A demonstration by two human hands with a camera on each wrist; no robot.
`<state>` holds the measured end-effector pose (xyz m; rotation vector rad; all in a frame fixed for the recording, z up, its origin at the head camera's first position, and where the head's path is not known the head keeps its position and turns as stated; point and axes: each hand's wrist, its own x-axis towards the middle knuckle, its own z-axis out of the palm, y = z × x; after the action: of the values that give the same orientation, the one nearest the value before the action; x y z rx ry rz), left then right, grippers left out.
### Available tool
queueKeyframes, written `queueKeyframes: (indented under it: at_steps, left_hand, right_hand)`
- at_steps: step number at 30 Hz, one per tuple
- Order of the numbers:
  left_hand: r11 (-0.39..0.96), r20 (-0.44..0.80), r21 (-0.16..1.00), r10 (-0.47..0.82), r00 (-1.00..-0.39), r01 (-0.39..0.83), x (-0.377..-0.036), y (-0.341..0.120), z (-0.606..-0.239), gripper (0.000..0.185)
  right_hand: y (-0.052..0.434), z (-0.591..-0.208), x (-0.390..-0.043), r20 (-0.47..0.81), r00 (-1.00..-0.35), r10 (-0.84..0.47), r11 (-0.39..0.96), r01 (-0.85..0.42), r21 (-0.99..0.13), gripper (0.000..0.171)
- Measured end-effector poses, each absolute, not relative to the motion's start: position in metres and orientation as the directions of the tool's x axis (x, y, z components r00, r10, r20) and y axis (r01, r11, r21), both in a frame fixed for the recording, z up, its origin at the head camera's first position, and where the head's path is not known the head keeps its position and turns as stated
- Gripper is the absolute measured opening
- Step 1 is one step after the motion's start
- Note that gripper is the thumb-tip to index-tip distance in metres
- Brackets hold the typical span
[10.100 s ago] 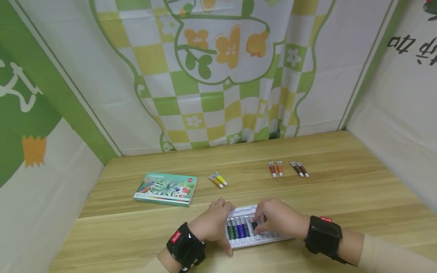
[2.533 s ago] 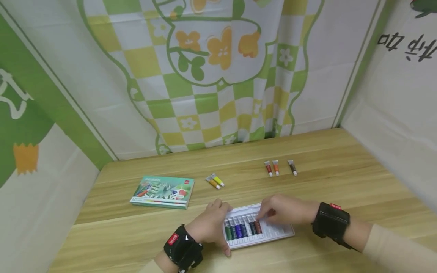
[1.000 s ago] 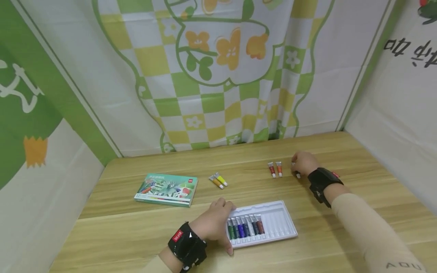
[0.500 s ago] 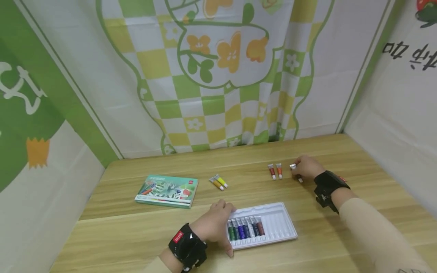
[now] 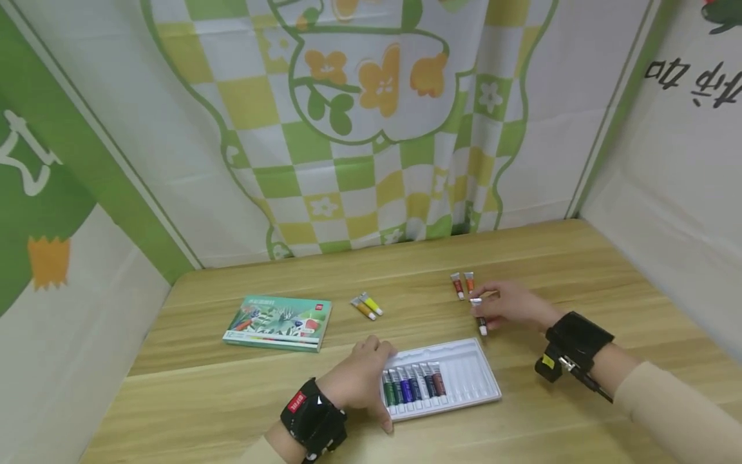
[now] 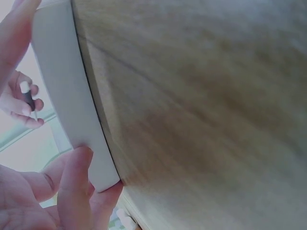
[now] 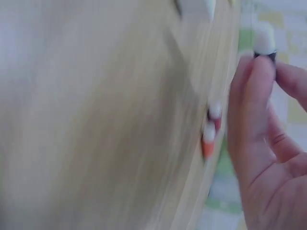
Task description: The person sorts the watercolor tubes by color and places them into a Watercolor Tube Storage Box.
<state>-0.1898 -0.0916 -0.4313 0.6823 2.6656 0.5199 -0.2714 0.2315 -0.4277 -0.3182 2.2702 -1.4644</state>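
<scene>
A person's two hands work with small paint tubes at a wooden table (image 5: 580,258).

The right hand (image 5: 513,307) pinches a dark paint tube (image 5: 478,315) above the table, between the red and orange tubes (image 5: 462,284) and the white tray (image 5: 464,364). The left hand (image 5: 359,381) grips the tray's left end, fingers curled over its edge.

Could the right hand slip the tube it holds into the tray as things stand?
Probably yes. The right hand pinches a dark tube just beyond the tray, whose right-side slots lie bare, with nothing between.
</scene>
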Motion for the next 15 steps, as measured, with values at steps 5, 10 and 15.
queueKeyframes:
  at_steps: [5, 10, 15]
  left_hand:
    - [0.819, -0.233, 0.430, 0.508, -0.829, 0.381, -0.190, -0.092, -0.433, 0.115]
    - [0.820, -0.233, 0.430, 0.505, -0.831, 0.377, -0.190, -0.093, -0.432, 0.115]
    - [0.821, -0.234, 0.427, 0.506, -0.830, 0.380, -0.190, -0.092, -0.431, 0.115]
  right_hand:
    - [0.206, -0.427, -0.249, -0.233, -0.834, -0.500, 0.375, 0.034, -0.926, 0.038]
    - [0.182, -0.428, -0.227, -0.233, -0.796, -0.559, 0.381, 0.002, -0.924, 0.023]
    - [0.171, -0.431, -0.216, -0.229, -0.770, -0.595, 0.382, -0.020, -0.924, 0.020]
